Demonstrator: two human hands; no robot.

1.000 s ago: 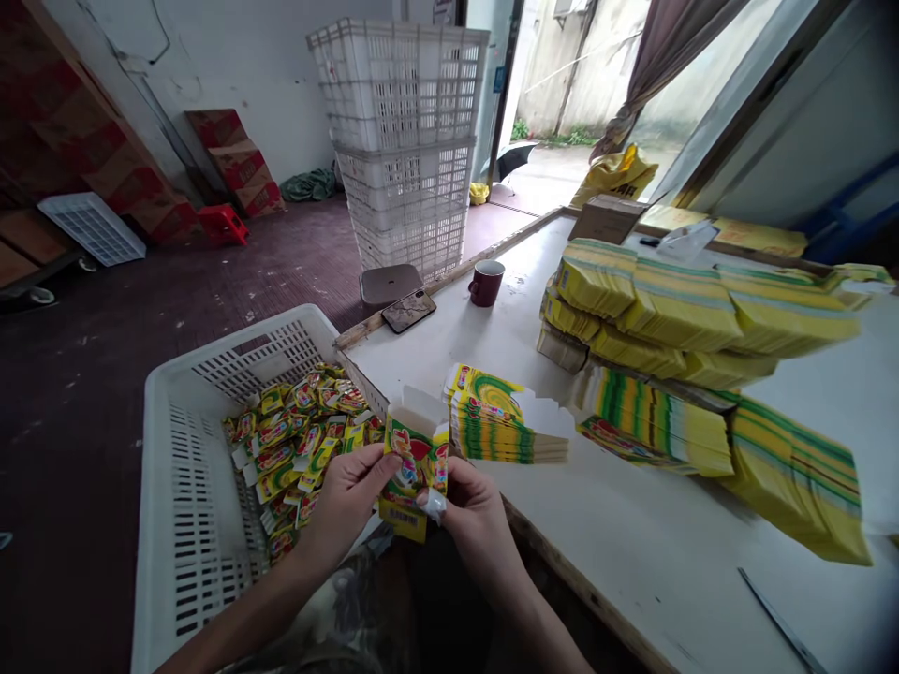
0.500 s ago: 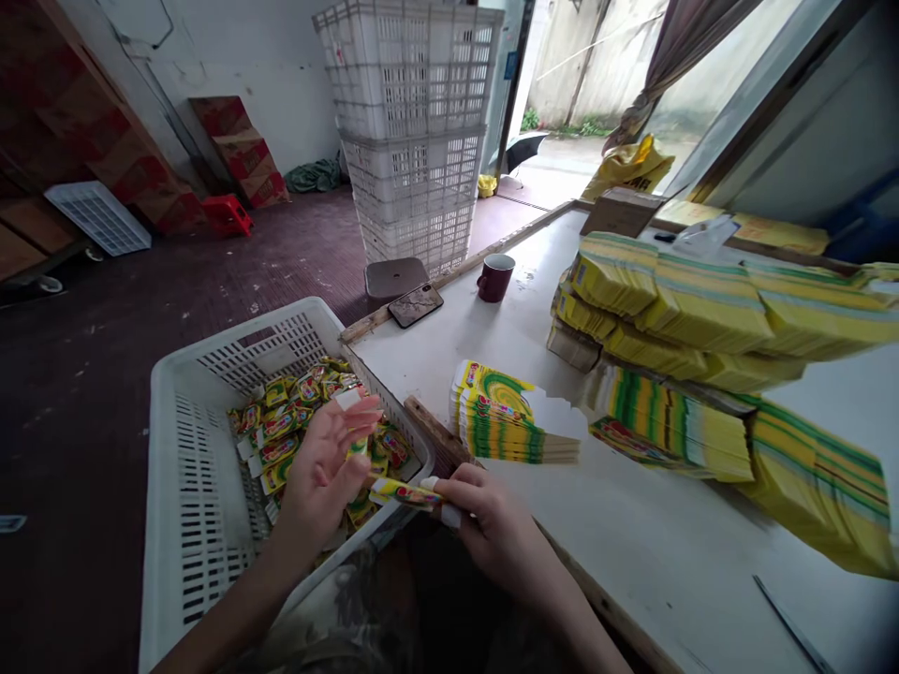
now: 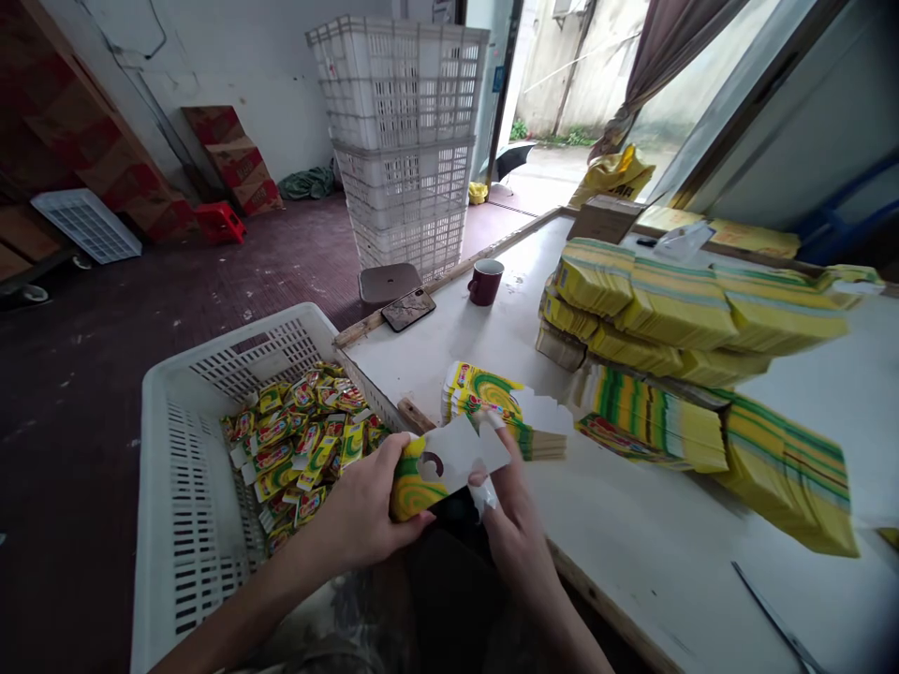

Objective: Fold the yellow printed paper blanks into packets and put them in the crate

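My left hand [image 3: 369, 501] is closed around one side of a yellow and green printed carton [image 3: 420, 493], with its white flap and round cut-out showing. Against the carton's white end flaps, my right hand [image 3: 509, 501] grips with thumb and fingers; white coverings show on its fingertips. Below to the left, a white plastic crate [image 3: 155, 468] holds a heap of small yellow-green cartons [image 3: 316, 445]. Just beyond my right hand, a fanned stack of flat cartons [image 3: 484, 388] lies on the white table [image 3: 604, 524].
More flat-carton bundles [image 3: 674, 309] are piled on the table's right side. A maroon mug [image 3: 485, 284] and a phone [image 3: 408, 309] stand near the far left edge. Scissors [image 3: 776, 618] lie at front right. Tall stacked crates [image 3: 404, 140] rise behind.
My left hand has moved right from above the crate and now grips the carton. The carton has turned and opened out to show its white flap. The view has shifted slightly.
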